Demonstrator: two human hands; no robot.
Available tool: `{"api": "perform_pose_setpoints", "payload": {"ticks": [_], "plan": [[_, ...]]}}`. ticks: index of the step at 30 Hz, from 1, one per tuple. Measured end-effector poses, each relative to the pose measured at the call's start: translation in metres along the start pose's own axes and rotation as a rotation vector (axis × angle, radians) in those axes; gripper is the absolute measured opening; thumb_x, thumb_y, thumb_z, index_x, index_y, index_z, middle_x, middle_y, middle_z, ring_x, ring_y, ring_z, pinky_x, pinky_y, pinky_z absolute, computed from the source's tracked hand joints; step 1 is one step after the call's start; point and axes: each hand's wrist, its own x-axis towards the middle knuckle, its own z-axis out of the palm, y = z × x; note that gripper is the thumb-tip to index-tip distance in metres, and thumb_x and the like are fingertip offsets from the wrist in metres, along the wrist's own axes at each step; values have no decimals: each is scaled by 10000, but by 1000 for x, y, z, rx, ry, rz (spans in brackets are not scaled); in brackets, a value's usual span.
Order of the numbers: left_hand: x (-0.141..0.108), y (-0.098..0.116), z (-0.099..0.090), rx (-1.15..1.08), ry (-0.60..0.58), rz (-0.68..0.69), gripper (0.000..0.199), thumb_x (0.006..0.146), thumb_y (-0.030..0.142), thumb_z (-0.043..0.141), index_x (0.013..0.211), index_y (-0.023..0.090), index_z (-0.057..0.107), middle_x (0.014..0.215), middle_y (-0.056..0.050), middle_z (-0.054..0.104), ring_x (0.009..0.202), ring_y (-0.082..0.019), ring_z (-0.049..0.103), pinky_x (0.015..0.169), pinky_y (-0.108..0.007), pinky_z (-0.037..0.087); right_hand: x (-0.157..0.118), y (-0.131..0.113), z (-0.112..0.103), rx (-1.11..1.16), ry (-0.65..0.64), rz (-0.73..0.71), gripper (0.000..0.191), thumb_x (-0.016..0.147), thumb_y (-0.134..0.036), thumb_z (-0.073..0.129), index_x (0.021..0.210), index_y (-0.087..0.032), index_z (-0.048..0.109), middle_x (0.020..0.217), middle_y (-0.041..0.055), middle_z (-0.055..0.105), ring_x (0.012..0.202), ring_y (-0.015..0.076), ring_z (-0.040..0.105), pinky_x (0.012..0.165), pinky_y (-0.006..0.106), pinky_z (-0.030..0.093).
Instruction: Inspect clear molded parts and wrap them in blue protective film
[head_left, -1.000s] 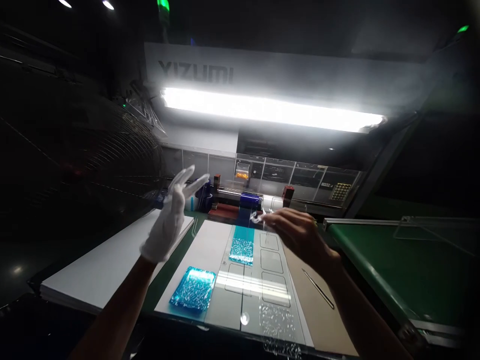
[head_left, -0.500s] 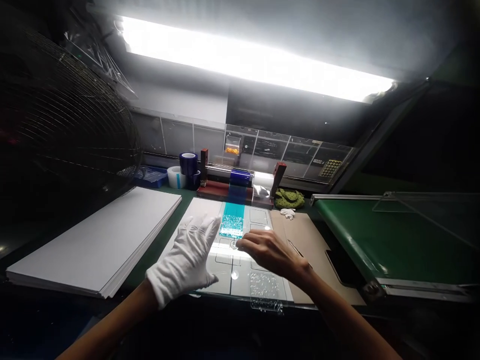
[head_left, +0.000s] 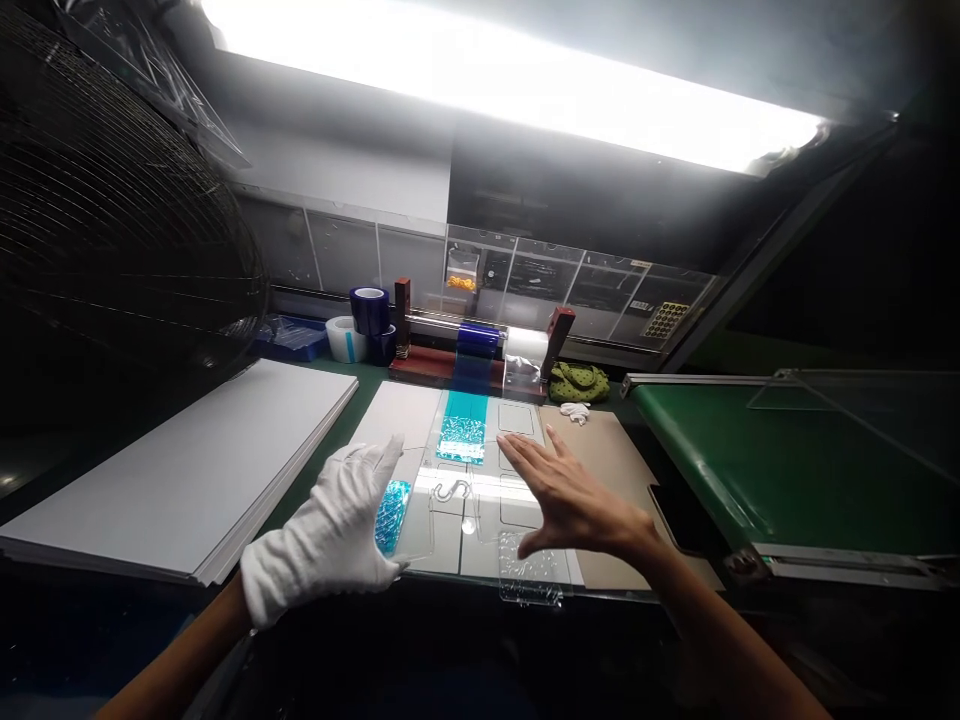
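Observation:
My left hand (head_left: 330, 525), in a white glove, is at the left of the white work sheet (head_left: 401, 415), thumb and fingers wide apart. Between them lies a piece of textured blue film (head_left: 392, 515). Beside it runs the faint outline of a clear panel (head_left: 420, 540); whether my glove touches this panel I cannot tell. My bare right hand (head_left: 574, 500) is spread over the sheet's right side, with nothing seen in its fingers. Below it, a clear textured film piece (head_left: 529, 575) overhangs the front edge. Blue film (head_left: 466, 405) runs down from a roll (head_left: 478, 340) between the hands.
A paper stack (head_left: 180, 450) lies at left, near a large fan (head_left: 127, 220). Tape rolls (head_left: 369, 310) stand behind. Right of the sheet are brown board (head_left: 600, 450), a dark phone (head_left: 675, 520), a green pouch (head_left: 579, 382) and a green conveyor belt (head_left: 795, 460).
My right hand has opened from a closed grip and moved slightly right. My left hand has shifted left and down, and the blue film piece beside it has come into view.

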Motion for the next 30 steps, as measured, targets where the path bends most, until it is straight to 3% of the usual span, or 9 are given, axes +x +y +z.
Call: {"api": "perform_pose_setpoints", "payload": {"ticks": [5, 9, 11, 14, 18, 21, 24, 27, 30], "plan": [[-11, 5, 14, -318, 46, -52, 1201, 572, 533, 689, 1456, 183, -44, 1333, -181, 396, 1242, -381, 378, 1037, -559, 321, 1, 0, 9, 176, 45, 7, 1233, 596, -623, 718, 1476, -173, -19, 1481, 189, 264, 1364, 353, 234, 1115, 597, 123], [-14, 33, 38, -797, 103, -194, 1087, 660, 656, 575, 1457, 184, 5, 1395, -178, 330, 1313, -363, 309, 1075, -553, 293, 6, -4, 28, 395, 22, -14, 1218, 608, -624, 708, 1474, -166, -16, 1489, 203, 234, 1362, 340, 247, 1108, 588, 152], [-14, 41, 47, -911, 134, -246, 1090, 663, 720, 523, 1456, 177, 8, 1415, -182, 295, 1331, -357, 287, 1085, -538, 294, 6, -3, 34, 455, 26, -19, 1220, 611, -621, 709, 1472, -170, -28, 1484, 208, 242, 1350, 332, 283, 1102, 591, 159], [-11, 30, 43, -826, 64, -192, 1083, 664, 704, 542, 1458, 199, 8, 1424, -162, 286, 1311, -334, 326, 1082, -492, 320, 2, 5, 31, 408, 24, -15, 1228, 607, -646, 696, 1470, -171, -38, 1461, 206, 295, 1337, 333, 306, 1099, 599, 157], [13, 11, 7, -335, -249, -61, 1079, 547, 601, 676, 1438, 237, 191, 1285, -141, 455, 1136, -347, 476, 951, -489, 417, 2, 5, 5, 113, 30, 1, 1261, 576, -617, 731, 1472, -166, -33, 1377, 191, 410, 1266, 368, 378, 1078, 653, 111], [46, 22, -18, 103, -506, -21, 1060, 434, 511, 735, 1357, 142, 367, 1057, -161, 560, 894, -341, 545, 806, -529, 432, 15, -11, -17, -146, 33, -13, 1278, 536, -505, 796, 1473, -130, 12, 1291, 189, 477, 1205, 384, 408, 1071, 670, 45], [69, 38, -28, 405, -581, -6, 858, 450, 449, 729, 1162, 17, 524, 923, -195, 564, 799, -349, 528, 734, -558, 406, 25, -20, -28, -270, 49, -21, 1265, 525, -456, 805, 1470, -95, 44, 1250, 199, 492, 1187, 398, 403, 1063, 676, 1], [63, 35, -18, 280, -491, -36, 916, 450, 434, 730, 1233, 37, 468, 947, -194, 550, 817, -362, 527, 739, -555, 402, 19, -7, -22, -177, 79, 6, 1243, 559, -487, 777, 1473, -120, 19, 1266, 180, 477, 1207, 388, 389, 1063, 676, -9], [34, 21, 12, -230, -346, -81, 1143, 494, 483, 732, 1428, 142, 169, 1214, -197, 463, 1060, -375, 484, 898, -525, 389, 4, 18, 4, 149, 42, 17, 1211, 625, -573, 715, 1470, -176, -57, 1352, 174, 409, 1250, 354, 380, 1076, 655, 70]]}}
